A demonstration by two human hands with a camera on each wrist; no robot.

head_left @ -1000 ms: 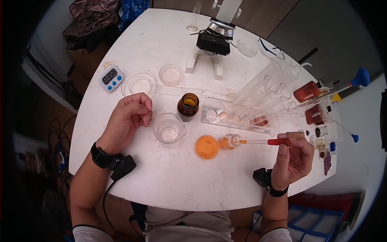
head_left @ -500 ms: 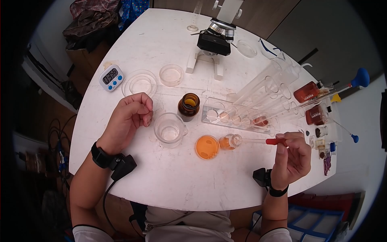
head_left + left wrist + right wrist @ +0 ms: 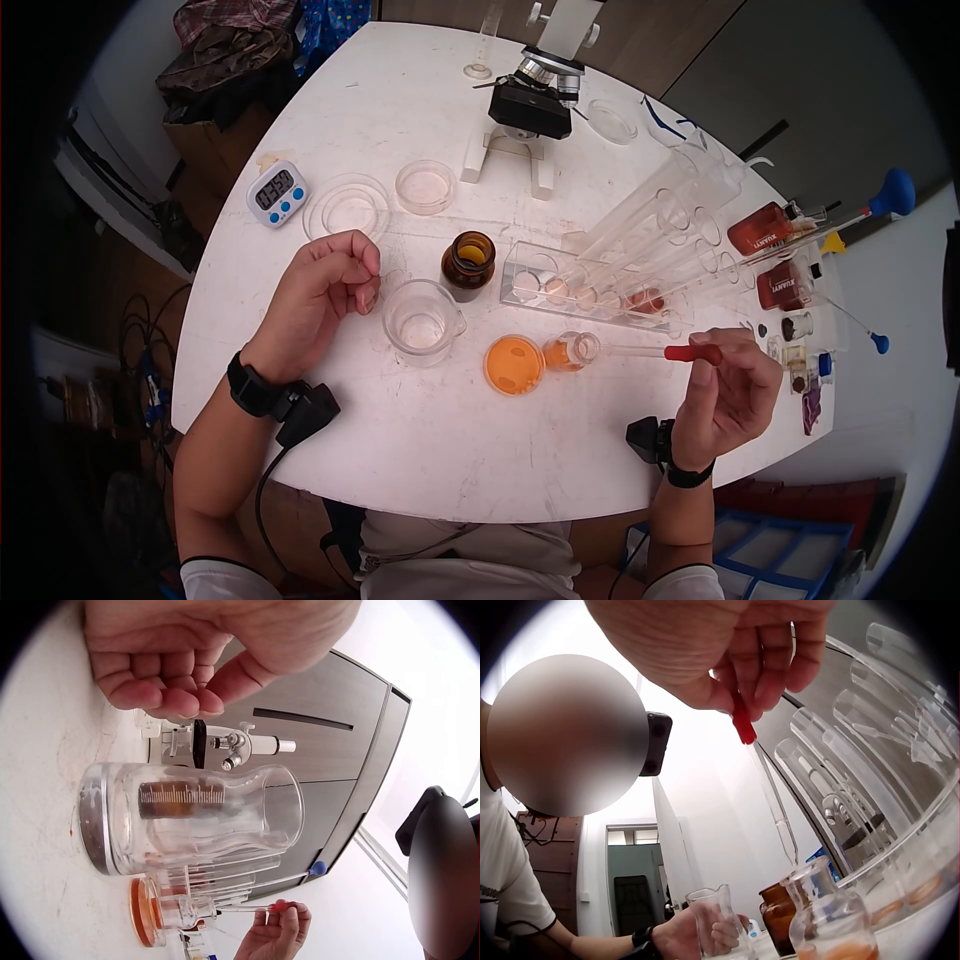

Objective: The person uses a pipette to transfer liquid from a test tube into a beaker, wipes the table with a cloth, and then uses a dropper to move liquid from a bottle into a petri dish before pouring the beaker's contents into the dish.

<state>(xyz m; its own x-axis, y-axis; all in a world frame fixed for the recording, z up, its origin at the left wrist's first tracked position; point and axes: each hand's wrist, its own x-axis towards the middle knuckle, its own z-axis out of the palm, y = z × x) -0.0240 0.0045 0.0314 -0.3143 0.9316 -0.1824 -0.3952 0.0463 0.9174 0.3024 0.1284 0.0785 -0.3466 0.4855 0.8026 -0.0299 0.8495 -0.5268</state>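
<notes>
My right hand pinches the red rubber bulb of a glass dropper between thumb and fingers. The dropper's tip is right at the mouth of a small clear bottle with orange liquid in its bottom; its tube looks clear. Touching or nearly touching that bottle is a round dish of orange liquid. My left hand rests on the table, fingers loosely curled with nothing in them, beside a clear glass beaker. Behind the beaker stands an open brown glass bottle.
A rack of slanting glass test tubes stands behind the small bottle. Farther back are a microscope, glass dishes and a timer at the left. Red-brown bottles and small jars line the right edge.
Orange liquid showed in the dropper's tube a second ago; the tube has since turned clear. My right hand shifted slightly left, then back right. The left hand has stayed in place.
</notes>
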